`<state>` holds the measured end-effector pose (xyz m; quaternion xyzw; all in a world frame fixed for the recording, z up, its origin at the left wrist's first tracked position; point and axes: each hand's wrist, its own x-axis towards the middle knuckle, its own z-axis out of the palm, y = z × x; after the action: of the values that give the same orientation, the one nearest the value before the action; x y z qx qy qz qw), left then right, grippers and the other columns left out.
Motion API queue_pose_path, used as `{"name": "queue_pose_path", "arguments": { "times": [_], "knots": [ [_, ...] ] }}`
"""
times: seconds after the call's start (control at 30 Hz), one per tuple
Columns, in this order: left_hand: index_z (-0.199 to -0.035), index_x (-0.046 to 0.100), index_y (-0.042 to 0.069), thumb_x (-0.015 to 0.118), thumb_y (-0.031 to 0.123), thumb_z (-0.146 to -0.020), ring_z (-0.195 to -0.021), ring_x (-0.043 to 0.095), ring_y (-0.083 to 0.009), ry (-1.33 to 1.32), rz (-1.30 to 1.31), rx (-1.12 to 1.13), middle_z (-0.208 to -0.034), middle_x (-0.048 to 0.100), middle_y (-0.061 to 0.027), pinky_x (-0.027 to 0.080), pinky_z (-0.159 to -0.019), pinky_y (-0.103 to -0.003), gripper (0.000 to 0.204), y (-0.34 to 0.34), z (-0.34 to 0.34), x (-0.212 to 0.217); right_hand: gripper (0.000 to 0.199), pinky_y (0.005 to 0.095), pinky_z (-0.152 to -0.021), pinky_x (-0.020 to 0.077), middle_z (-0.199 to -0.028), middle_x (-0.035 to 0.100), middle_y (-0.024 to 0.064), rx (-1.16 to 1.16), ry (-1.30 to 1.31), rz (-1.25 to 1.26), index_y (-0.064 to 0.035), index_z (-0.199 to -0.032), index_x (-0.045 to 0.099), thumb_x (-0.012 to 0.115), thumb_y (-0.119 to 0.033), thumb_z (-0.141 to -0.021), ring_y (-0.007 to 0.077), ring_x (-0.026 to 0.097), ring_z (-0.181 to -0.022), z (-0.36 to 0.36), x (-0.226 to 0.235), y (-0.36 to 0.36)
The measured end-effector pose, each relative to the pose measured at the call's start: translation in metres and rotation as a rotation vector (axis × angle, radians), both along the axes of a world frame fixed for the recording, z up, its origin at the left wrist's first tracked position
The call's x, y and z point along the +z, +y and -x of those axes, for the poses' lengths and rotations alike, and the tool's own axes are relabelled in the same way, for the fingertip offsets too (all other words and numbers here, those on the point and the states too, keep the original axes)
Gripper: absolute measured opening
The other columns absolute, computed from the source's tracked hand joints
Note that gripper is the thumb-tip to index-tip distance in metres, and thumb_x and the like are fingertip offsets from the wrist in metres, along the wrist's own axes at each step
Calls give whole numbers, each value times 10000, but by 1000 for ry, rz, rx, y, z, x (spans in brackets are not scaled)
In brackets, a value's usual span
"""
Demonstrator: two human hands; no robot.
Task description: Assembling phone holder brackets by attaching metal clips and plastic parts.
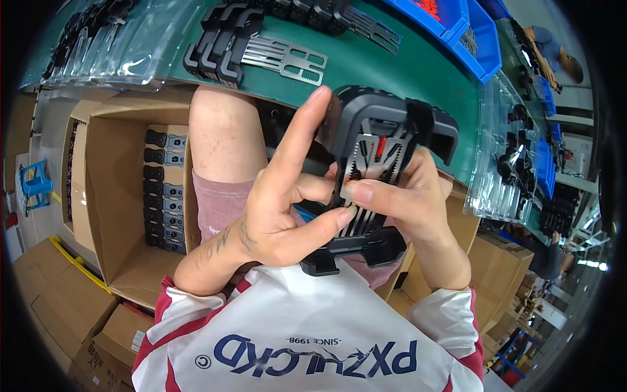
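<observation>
Right hand [421, 196] wrapped round the holder [377, 171], thumb on its plates [364, 223]; left hand [277, 209] half open, index straight, grip unclear. Holder between them, long axis running from table's [418, 81] near edge toward shirt [294, 304].

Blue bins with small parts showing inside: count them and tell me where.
2: one bin with red parts at the top edge, right of centre; another bin with grey parts just right of it. Others may be hidden.

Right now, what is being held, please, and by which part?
The black holder: left hand at its left side, right hand around its right side, thumb over metal strips.
</observation>
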<state>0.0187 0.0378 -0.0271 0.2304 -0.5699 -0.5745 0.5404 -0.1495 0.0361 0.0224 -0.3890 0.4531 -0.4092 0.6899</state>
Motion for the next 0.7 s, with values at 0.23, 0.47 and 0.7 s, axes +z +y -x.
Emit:
{"name": "queue_pose_path", "arguments": {
  "times": [0.23, 0.47, 0.7],
  "knots": [
    [-1454, -67, -55, 568, -106, -716, -1082, 578, -234, 78, 4, -93, -1070, 650, -218, 395, -934, -244, 975, -7, -8, -12, 283, 200, -664, 470, -840, 668, 47, 97, 107, -61, 3, -939, 658, 781, -16, -685, 90, 568, -705, 1, 9, -10],
    [-1456, -117, -30, 570, -127, -730, -1087, 578, -225, 236, -65, -212, -972, 685, -178, 385, -921, -215, 1004, -10, -22, -17, 318, 238, -646, 501, -814, 675, 93, 107, 681, 348, 17, -1026, 681, 737, -137, -754, 138, 608, -689, 63, 45, -102],
    [-1459, -144, 5, 561, -138, -747, -1098, 579, -242, 275, -142, -144, -956, 687, -180, 384, -909, -206, 1013, -13, -26, -12, 356, 319, -770, 547, -920, 682, 156, -232, 1391, 738, 31, -1064, 670, 650, -173, -772, 234, 668, -833, 102, -1, -250]
  ]
}}
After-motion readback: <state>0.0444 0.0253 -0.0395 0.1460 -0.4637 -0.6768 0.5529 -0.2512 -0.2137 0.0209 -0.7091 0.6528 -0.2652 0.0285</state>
